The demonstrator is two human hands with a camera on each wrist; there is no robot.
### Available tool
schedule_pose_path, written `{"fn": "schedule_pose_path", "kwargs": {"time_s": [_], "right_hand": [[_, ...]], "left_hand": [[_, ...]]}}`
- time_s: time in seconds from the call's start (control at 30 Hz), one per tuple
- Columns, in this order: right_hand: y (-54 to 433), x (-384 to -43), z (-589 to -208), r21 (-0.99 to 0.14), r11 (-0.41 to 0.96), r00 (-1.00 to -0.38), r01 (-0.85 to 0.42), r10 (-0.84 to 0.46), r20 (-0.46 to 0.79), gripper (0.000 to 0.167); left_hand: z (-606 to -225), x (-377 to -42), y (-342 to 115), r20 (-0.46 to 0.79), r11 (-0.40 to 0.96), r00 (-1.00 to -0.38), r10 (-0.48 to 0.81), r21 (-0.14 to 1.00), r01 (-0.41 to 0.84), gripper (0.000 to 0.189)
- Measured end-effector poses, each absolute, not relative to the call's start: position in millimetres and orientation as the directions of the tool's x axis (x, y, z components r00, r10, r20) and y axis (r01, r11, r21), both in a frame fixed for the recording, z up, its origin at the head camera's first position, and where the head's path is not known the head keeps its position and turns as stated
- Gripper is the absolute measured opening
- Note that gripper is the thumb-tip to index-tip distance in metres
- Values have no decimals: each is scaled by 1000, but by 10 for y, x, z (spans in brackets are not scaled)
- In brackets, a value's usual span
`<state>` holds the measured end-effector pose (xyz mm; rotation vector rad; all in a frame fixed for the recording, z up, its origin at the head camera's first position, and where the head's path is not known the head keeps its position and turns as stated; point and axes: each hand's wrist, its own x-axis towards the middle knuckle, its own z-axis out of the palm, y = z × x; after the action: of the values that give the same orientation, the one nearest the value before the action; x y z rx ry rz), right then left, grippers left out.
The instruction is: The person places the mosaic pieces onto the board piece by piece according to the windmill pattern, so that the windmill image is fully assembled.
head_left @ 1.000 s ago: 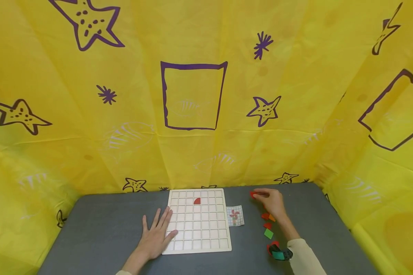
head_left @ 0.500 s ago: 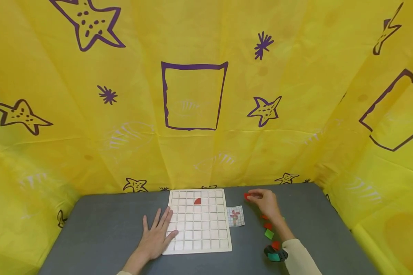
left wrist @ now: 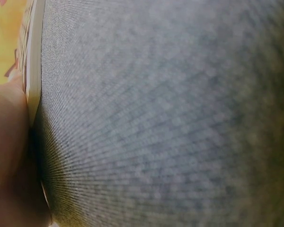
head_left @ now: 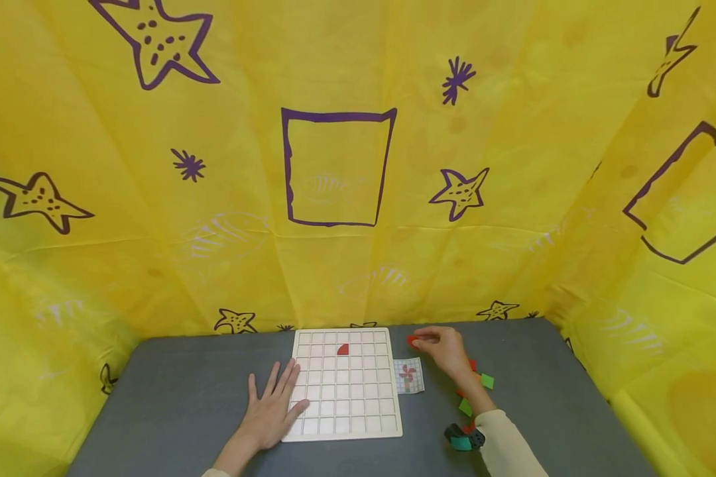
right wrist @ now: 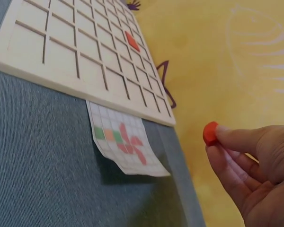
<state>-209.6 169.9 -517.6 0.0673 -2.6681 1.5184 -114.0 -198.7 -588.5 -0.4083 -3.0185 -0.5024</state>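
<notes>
A pale wooden grid board [head_left: 346,391] lies on the grey table, with one red quarter-circle piece [head_left: 343,349] in a square of its second row. My left hand [head_left: 266,411] rests spread along the board's left edge, thumb and fingertips on the rim. My right hand [head_left: 445,351] pinches a small red piece [right wrist: 210,134] between thumb and fingers, right of the board's far corner. In the right wrist view the piece shows mostly edge-on. Beside the board's right edge is a pattern card [head_left: 408,375] printed with a red pinwheel and green and orange squares.
Right of the card, several loose pieces lie partly behind my right forearm, among them a green square [head_left: 487,381] and another green square [head_left: 465,407]. A yellow patterned cloth [head_left: 334,265] hangs behind the table [head_left: 185,391].
My right hand has moved left with the red piece, from above the loose pieces towards the board. The left hand has stayed in place on the board.
</notes>
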Motion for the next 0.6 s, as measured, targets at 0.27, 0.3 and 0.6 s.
{"fn": "schedule_pose_path", "kwargs": {"time_s": [0.27,0.3,0.6], "right_hand": [[1512,-2072,-5209,-892,448,-998,-62,-18,61,13],[1487,-2067,-5214,-892,448,-998,-60,-19,57,13],[1287,-2061,-5258,-879,469,-996,-84,-64,62,11]], "left_hand": [[-5886,-1132,-1992,98,912,-964,248,313,267,72],[-5884,-1129,-1991,95,911,-964,246,315,264,72],[-5858,-1121,-1961,96,908,-965,243,328,261,72]]}}
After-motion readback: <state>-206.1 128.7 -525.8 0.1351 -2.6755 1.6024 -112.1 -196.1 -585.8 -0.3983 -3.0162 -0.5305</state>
